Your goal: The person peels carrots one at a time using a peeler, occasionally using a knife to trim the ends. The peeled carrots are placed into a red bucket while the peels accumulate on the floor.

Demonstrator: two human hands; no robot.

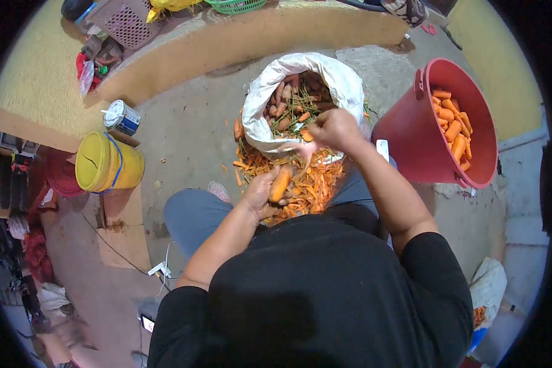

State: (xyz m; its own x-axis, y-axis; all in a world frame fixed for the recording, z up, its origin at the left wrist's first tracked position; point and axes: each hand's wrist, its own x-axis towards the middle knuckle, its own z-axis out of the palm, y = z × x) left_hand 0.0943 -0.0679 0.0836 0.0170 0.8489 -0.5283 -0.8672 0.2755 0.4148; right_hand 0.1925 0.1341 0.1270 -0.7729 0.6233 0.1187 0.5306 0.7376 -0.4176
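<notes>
An orange peeled carrot [280, 183] lies in my left hand [262, 195], the fingers wrapped round it. My right hand [335, 130] is closed at the right rim of the white sack [259, 116]; what it holds, if anything, is blurred and too small to name. Inside the sack are unpeeled carrots [281, 109] with green stems. Below my hands and between my knees lies a heap of orange peelings [314, 187].
To the right stands a red tub [398, 132] holding peeled carrots [452, 127]. A yellow bucket [129, 167] and a white-blue pail [124, 118] stand left. A low ledge [227, 48] runs behind the sack. A cable crosses the floor at left.
</notes>
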